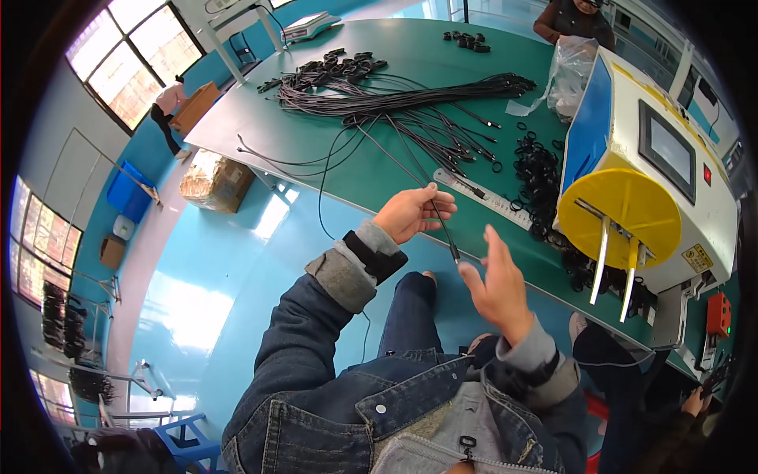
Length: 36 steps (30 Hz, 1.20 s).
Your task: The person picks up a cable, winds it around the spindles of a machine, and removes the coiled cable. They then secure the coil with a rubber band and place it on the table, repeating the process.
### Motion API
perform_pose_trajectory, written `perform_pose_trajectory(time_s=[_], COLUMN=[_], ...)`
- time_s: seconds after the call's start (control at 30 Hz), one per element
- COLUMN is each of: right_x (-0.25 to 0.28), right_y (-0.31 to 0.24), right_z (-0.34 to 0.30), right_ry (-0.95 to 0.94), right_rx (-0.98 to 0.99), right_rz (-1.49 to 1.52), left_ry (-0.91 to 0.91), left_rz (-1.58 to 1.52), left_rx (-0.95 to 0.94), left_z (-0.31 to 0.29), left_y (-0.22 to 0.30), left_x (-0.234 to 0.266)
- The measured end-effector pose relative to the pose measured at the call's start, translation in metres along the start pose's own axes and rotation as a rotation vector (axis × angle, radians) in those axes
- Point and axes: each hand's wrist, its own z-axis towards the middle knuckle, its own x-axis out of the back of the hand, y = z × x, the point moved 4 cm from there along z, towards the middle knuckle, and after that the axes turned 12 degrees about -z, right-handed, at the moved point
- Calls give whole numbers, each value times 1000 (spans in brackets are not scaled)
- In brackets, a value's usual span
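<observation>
My left hand (404,215) is closed on a thin black cable (444,224), pinched under the thumb, with the other fingers partly curled. One plug end of that cable points down toward my right hand (500,289). That hand stands open, its thumb apart from the upright fingers. Its thumb tip is close by the plug; I cannot tell whether they touch. Beyond both hands, a long bundle of black cables (410,99) lies across the green table (237,125). A steel ruler (493,202) lies on the table near the hands, with a cable end over it.
At the right stands a white and blue machine (655,126) with a yellow disc (620,213) and two protruding prongs. Black rings (537,170) are heaped beside it. A plastic bag (570,75) and another person (576,24) are across the table. A cardboard box (217,182) sits on the floor.
</observation>
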Motion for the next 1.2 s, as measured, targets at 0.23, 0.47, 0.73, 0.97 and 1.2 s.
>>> perform_pose_trajectory(time_s=[0.23, 0.47, 0.73, 0.97, 1.2], right_x=[-67, -98, -90, 2, 84], right_y=[-13, -31, -50, -44, -27], right_z=[93, 129, 192, 234, 228], right_ry=[-282, -800, -962, -780, -817], right_rx=[-202, -635, -368, 508, 685], right_rz=[431, 1054, 1084, 1514, 1434], left_ry=[-57, 649, 633, 489, 1067], left_rz=[-138, -629, -467, 417, 1675], left_rx=[57, -286, -444, -587, -337], left_z=[14, 98, 200, 247, 243], left_y=[30, 117, 264, 402, 433], left_x=[33, 250, 366, 372, 299])
